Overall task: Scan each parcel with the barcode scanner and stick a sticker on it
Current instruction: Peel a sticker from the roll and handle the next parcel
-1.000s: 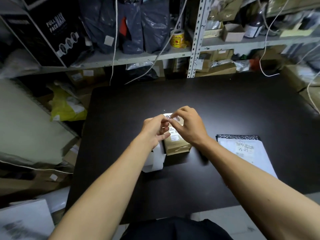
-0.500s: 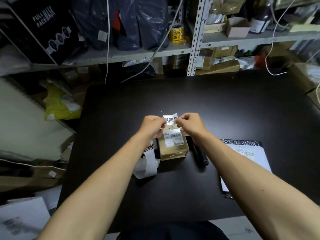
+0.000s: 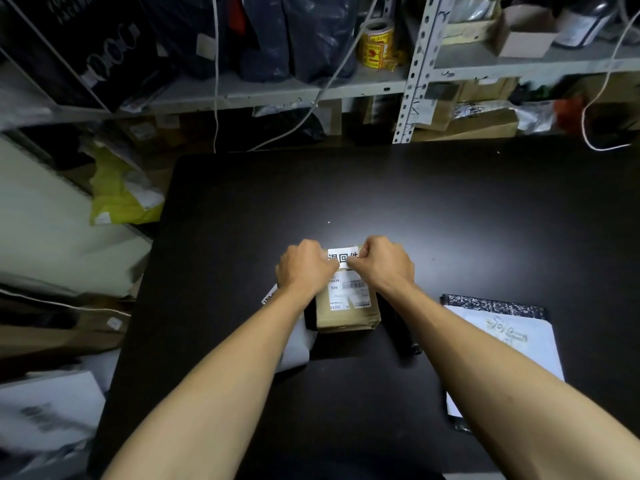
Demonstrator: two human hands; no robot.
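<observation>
We have the sticker (image 3: 343, 257) pinched at its two ends, left hand (image 3: 304, 268) and right hand (image 3: 384, 263), at the far edge of the parcel (image 3: 348, 306) on the bench (image 3: 450, 220). It looks thin and floppy, so end grips suit; its long axis runs across the parcel.

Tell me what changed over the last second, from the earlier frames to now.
The sticker, pinched at its ends by the left hand and right hand, was held curled in the air above the cardboard parcel; it now lies stretched flat across the parcel's far edge. Both hands keep their pinch. The parcel, the white mailer and the black scanner stayed where they were.
</observation>
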